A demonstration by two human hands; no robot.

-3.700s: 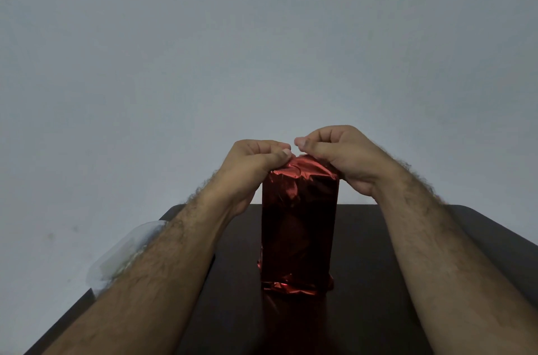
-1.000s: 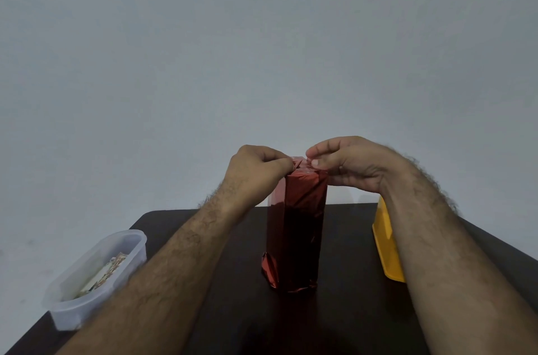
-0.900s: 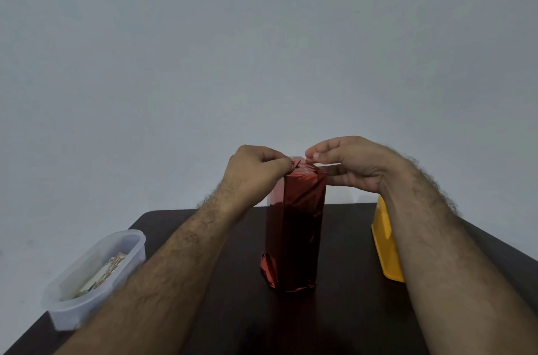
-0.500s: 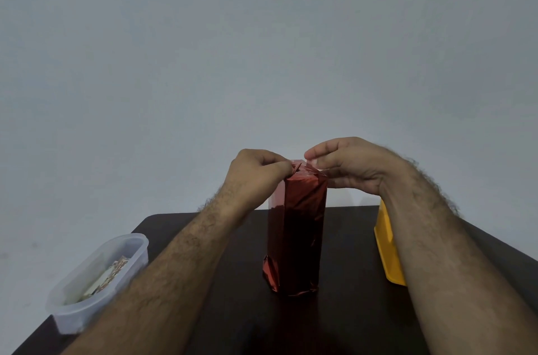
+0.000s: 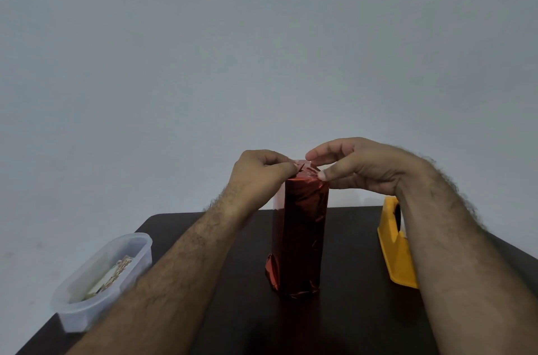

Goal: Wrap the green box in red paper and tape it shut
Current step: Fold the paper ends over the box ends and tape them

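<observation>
A tall box wrapped in shiny red paper (image 5: 300,232) stands upright in the middle of the dark table (image 5: 349,311). No green shows through the wrapping. My left hand (image 5: 259,174) pinches the folded paper at the top left edge of the box. My right hand (image 5: 358,164) is over the top right edge, thumb against the paper's corner and fingers arched above the top folds. A crumpled paper flap sticks out at the box's lower left.
A clear plastic tub (image 5: 102,279) with printed items inside sits at the table's left front edge. A yellow tape dispenser (image 5: 396,250) stands to the right, partly behind my right forearm. A plain grey wall fills the background.
My right hand's fingers have lifted and spread above the top folds, with the thumb staying at the corner. The left hand keeps its pinch. The box has stayed in place.
</observation>
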